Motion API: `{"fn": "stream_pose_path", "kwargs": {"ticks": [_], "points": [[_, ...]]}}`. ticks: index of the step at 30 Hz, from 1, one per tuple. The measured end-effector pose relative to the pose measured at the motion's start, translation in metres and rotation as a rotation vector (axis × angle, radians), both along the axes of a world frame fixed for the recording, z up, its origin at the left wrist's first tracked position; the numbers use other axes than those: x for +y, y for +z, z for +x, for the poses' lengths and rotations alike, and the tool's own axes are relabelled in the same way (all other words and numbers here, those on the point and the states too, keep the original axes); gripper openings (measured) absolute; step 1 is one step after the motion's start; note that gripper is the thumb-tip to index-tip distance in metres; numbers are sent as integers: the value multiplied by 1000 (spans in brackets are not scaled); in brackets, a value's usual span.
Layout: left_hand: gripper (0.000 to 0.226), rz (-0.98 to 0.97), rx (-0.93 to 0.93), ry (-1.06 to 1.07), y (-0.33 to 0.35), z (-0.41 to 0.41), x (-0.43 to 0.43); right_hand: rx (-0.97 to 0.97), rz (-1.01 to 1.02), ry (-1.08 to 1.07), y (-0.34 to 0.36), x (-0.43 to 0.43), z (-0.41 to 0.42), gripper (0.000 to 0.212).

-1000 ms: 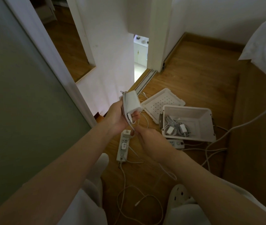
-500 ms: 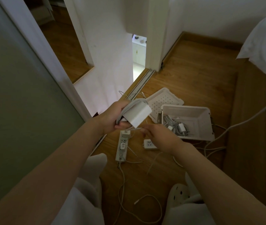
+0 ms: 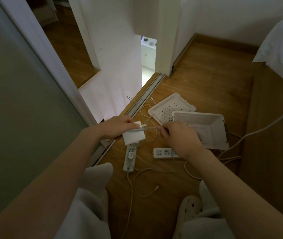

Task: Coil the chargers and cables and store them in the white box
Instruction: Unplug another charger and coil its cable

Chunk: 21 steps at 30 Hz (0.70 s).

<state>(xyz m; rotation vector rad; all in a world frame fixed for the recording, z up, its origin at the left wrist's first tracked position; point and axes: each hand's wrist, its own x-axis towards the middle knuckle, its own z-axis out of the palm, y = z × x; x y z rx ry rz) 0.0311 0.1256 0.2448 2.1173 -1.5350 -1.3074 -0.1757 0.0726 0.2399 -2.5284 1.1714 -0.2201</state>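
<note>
Head view: my left hand (image 3: 118, 126) grips the charger brick (image 3: 134, 138), my right hand (image 3: 180, 137) pinches its cable (image 3: 152, 128) taut, so I should wind even, snug loops.

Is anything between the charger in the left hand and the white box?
Only the right hand, pinching the cable between the charger and the white box. The box is open; its lid lies off, beside it.

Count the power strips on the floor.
2. One power strip lies lengthwise under the left hand; the other lies crosswise beside the white box, partly under the right hand. Others may be hidden.
</note>
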Motion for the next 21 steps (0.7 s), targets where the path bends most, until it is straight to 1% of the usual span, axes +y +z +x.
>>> {"fn": "stream_pose_path", "kwargs": {"ticks": [3,5,7,10,13,15,17,21], "points": [[27,-58,-110,58,-6,-1,-3,-49,-2,-3,6,5,2,38],[28,-85,-144,123,-10,-2,-4,-53,21,19,8,12,5,36],[29,-103,-116,192,-12,-5,-6,-32,61,70,7,23,12,34],[32,-130,3,322,-14,-12,-10,-9,89,148,0,38,22,29],[34,-162,173,521,-14,-19,-14,2,133,210,-8,47,27,25],[42,-171,300,649,-14,-22,-16,-27,170,230,-10,49,27,25],[51,-194,512,745,-12,-26,-18,-52,175,245,-12,50,27,29],[49,-216,1005,857,-4,-32,-19,-132,187,258,-15,51,29,28]]}}
